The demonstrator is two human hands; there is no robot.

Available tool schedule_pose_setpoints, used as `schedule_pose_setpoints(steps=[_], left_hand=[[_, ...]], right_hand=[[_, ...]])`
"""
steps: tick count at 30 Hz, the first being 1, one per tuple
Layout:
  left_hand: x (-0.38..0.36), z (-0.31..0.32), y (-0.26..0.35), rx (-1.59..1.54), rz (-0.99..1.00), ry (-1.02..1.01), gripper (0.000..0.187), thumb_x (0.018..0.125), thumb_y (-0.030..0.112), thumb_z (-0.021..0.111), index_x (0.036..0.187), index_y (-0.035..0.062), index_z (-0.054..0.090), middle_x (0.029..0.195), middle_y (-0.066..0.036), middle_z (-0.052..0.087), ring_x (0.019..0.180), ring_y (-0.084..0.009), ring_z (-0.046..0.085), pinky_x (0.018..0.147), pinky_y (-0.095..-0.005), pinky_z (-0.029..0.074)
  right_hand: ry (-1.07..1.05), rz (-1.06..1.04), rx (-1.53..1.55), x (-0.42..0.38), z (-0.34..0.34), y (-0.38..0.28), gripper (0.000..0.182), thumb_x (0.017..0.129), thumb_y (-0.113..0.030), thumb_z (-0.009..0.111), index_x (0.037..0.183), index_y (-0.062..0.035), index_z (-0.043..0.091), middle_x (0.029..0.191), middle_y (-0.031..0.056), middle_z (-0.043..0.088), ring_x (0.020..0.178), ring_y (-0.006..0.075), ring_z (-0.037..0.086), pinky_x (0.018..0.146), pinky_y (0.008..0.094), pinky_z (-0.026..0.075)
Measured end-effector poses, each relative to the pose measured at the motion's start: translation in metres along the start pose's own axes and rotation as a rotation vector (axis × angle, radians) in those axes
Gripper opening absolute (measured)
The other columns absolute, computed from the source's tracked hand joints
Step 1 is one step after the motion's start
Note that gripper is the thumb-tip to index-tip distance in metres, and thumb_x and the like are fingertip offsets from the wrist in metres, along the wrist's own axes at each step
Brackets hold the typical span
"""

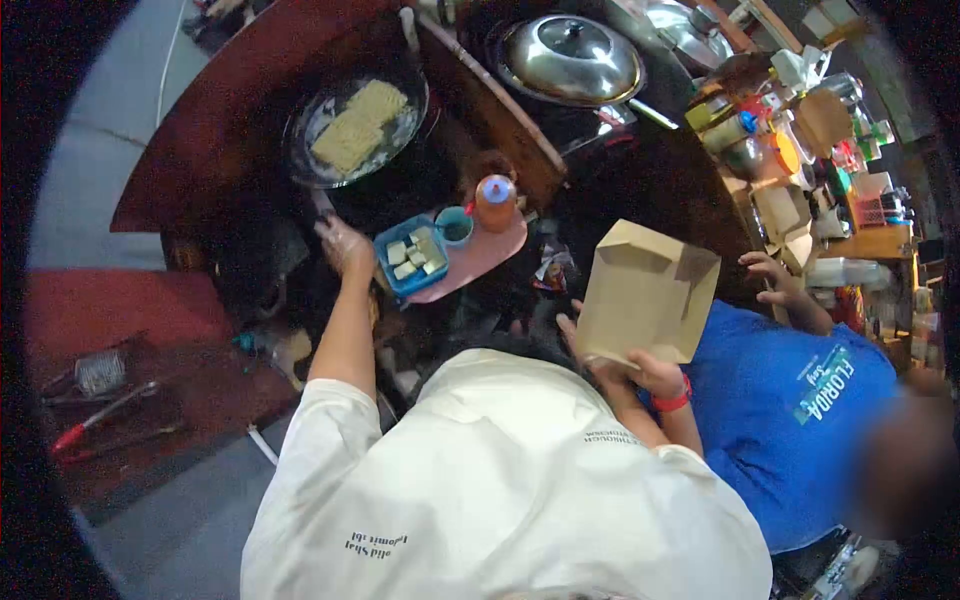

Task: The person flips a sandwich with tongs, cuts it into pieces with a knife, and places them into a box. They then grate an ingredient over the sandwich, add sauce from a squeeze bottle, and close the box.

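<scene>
My left hand [345, 245], which looks covered by a clear glove, is below the pan [300, 150] near its handle, fingers apart. Two pale noodle blocks [346, 138] lie in that pan. Right beside the hand, a blue container [385, 260] holds several white cubes [412, 252]. My right hand [655, 375], with a red band at the wrist, grips the lower edge of an open cardboard box [635, 300]. Another hand [570, 325] is at the box's left edge; the arms overlap, so whose it is stays unclear.
A pink tray [485, 262] carries a teal cup [455, 227] and an orange bottle [495, 200]. A lidded pan [570, 60] is at the top. At right, a person in blue [770, 400] has one hand [770, 275] raised near the box. Red-handled tongs [105, 415] lie left.
</scene>
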State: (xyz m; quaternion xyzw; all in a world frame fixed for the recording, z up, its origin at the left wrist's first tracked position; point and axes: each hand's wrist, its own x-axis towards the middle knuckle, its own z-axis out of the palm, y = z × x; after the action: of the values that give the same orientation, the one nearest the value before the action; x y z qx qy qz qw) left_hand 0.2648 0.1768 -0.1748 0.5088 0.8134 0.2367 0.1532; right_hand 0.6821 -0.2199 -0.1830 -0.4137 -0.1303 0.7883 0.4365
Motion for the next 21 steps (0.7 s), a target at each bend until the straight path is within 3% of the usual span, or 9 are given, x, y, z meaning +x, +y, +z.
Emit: schedule_pose_setpoints(steps=[1, 2, 3, 4, 6, 7, 10, 18, 21], left_hand=[[-0.001, -0.008, 0.006, -0.203, -0.203, 0.017, 0.047, 0.092, 0.007, 0.040, 0.138, -0.0031, 0.037, 0.136, -0.032, 0.040, 0.117, -0.0472, 0.050, 0.099, -0.0492, 0.042], [0.014, 0.016, -0.042, 0.198, 0.311, 0.032, 0.052, 0.092, 0.006, 0.037, 0.143, -0.0006, 0.033, 0.143, -0.034, 0.032, 0.125, -0.0473, 0.043, 0.104, -0.0476, 0.038], [0.027, 0.054, -0.092, 0.352, 0.746, 0.458, 0.054, 0.090, 0.003, 0.038, 0.143, 0.0002, 0.034, 0.143, -0.034, 0.032, 0.131, -0.0464, 0.037, 0.110, -0.0450, 0.032], [-0.010, -0.011, -0.043, -0.009, 0.420, 0.115, 0.055, 0.088, 0.002, 0.039, 0.143, -0.0014, 0.034, 0.144, -0.033, 0.032, 0.135, -0.0448, 0.030, 0.115, -0.0433, 0.025], [-0.038, -0.063, -0.034, 0.378, 0.705, 0.317, 0.057, 0.087, 0.009, 0.047, 0.142, -0.0002, 0.037, 0.145, -0.027, 0.035, 0.128, -0.0459, 0.041, 0.111, -0.0441, 0.033], [-0.040, -0.048, -0.058, 0.066, 0.389, 0.143, 0.057, 0.087, 0.014, 0.048, 0.143, 0.0037, 0.037, 0.146, -0.023, 0.035, 0.124, -0.0448, 0.045, 0.108, -0.0463, 0.036], [-0.095, -0.128, -0.053, 0.069, 0.209, -0.211, 0.064, 0.090, 0.024, 0.057, 0.146, 0.0096, 0.031, 0.151, -0.020, 0.027, 0.135, -0.0361, 0.036, 0.111, -0.0431, 0.032], [-0.227, -0.159, -0.174, -0.248, -0.068, -0.167, 0.043, 0.089, 0.022, 0.059, 0.130, 0.0104, 0.053, 0.129, -0.016, 0.056, 0.118, -0.0337, 0.053, 0.100, -0.0429, 0.043], [-0.261, -0.194, -0.191, -0.359, -0.284, -0.176, 0.039, 0.088, 0.021, 0.061, 0.125, 0.0090, 0.057, 0.119, -0.017, 0.061, 0.110, -0.0322, 0.058, 0.094, -0.0420, 0.047]], right_hand=[[0.226, -0.009, -0.323, 0.022, 0.008, 0.006, 0.071, 0.091, -0.041, 0.058, 0.140, 0.0039, 0.035, 0.137, 0.0199, 0.046, 0.126, 0.0249, 0.046, 0.105, 0.0369, 0.037], [0.420, -0.022, -0.663, 0.054, 0.022, 0.011, 0.066, 0.090, -0.039, 0.060, 0.137, 0.0030, 0.041, 0.129, 0.0192, 0.052, 0.119, 0.0234, 0.051, 0.101, 0.0360, 0.039], [0.563, -0.061, -1.023, 0.096, 0.043, 0.012, 0.061, 0.089, -0.037, 0.062, 0.133, 0.0021, 0.047, 0.122, 0.0184, 0.058, 0.112, 0.0219, 0.055, 0.097, 0.0350, 0.042], [0.671, -0.150, -1.386, 0.140, 0.059, 0.020, 0.057, 0.088, -0.036, 0.064, 0.129, 0.0012, 0.053, 0.114, 0.0177, 0.064, 0.105, 0.0205, 0.060, 0.094, 0.0341, 0.045], [0.433, -0.161, -1.139, 0.173, 0.044, 0.039, 0.057, 0.090, -0.041, 0.060, 0.130, -0.0007, 0.053, 0.129, 0.0197, 0.057, 0.121, 0.0345, 0.053, 0.104, 0.0408, 0.039], [0.390, -0.209, -1.097, 0.180, 0.074, 0.035, 0.054, 0.089, -0.037, 0.061, 0.128, -0.0006, 0.055, 0.123, 0.0191, 0.060, 0.114, 0.0298, 0.056, 0.100, 0.0374, 0.041], [0.300, -0.143, -1.170, 0.182, 0.136, 0.015, 0.053, 0.087, -0.035, 0.064, 0.127, 0.0001, 0.056, 0.122, 0.0197, 0.061, 0.111, 0.0283, 0.058, 0.098, 0.0356, 0.042], [0.101, 0.067, -1.629, 0.212, 0.200, 0.016, 0.057, 0.086, -0.038, 0.065, 0.126, 0.0016, 0.055, 0.124, 0.0219, 0.059, 0.113, 0.0317, 0.056, 0.099, 0.0400, 0.040], [-0.163, -0.235, -1.694, 0.265, 0.130, 0.035, 0.058, 0.085, -0.038, 0.066, 0.125, 0.0034, 0.056, 0.120, 0.0239, 0.061, 0.108, 0.0319, 0.058, 0.096, 0.0418, 0.042]])
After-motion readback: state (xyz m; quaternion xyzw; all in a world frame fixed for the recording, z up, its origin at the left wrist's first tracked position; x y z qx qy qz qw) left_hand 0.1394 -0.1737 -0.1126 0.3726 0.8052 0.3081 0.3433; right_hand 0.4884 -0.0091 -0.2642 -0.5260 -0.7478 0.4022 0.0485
